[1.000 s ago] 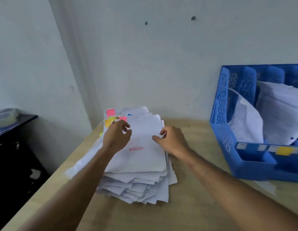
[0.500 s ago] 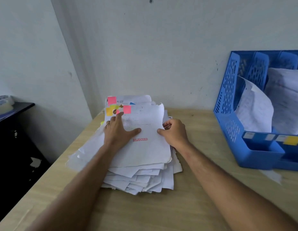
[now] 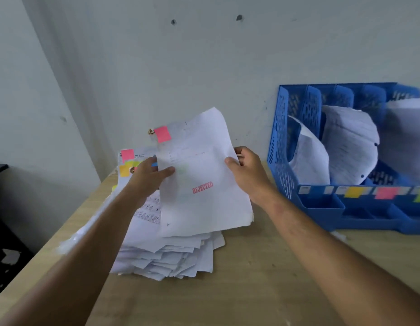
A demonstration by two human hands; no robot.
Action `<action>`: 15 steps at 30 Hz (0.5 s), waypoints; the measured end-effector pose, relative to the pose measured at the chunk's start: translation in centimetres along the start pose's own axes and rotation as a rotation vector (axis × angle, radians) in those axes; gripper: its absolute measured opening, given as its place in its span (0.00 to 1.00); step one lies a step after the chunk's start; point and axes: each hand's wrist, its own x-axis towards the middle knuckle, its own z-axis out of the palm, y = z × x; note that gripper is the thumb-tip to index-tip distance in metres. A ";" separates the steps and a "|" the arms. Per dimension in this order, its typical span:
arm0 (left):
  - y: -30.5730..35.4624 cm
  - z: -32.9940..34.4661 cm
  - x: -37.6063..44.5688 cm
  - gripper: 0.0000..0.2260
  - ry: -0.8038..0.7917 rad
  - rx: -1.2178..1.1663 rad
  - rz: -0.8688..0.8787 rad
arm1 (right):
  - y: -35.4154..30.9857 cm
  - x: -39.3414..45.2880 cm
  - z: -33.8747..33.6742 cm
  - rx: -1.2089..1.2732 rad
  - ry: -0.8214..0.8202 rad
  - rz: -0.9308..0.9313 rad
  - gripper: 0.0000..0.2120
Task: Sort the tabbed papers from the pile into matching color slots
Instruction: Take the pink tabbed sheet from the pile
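Lifting clear of the pile (image 3: 166, 250), the pink-tabbed sheet (image 3: 199, 180), flat a moment ago, is pinched by my left hand (image 3: 149, 176) and right hand (image 3: 247, 171); pink-labelled slot (image 3: 386, 192) next.

A light wooden desk (image 3: 251, 290) carries a loose pile of white papers (image 3: 171, 257) toward its back left corner and a blue slotted file tray (image 3: 322, 208) along its right edge.

matt white paper pile (image 3: 166, 250), perforated blue plastic organizer (image 3: 322, 208), pale wood-grain table (image 3: 239, 290).
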 end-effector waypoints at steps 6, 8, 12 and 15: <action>5.3 4.5 -0.5 0.13 -0.093 -0.139 0.134 | -2.9 -1.3 -5.1 0.099 0.009 0.001 0.11; 7.0 6.2 -0.7 0.15 -0.146 -0.182 0.172 | -3.8 -1.7 -7.0 0.112 -0.024 0.010 0.14; 11.1 9.6 -1.4 0.16 -0.292 -0.259 0.227 | -5.9 -2.3 -11.1 0.061 -0.015 -0.022 0.20; 14.3 12.2 -2.1 0.16 -0.396 -0.271 0.272 | -7.1 -2.9 -14.4 -0.060 0.092 -0.047 0.20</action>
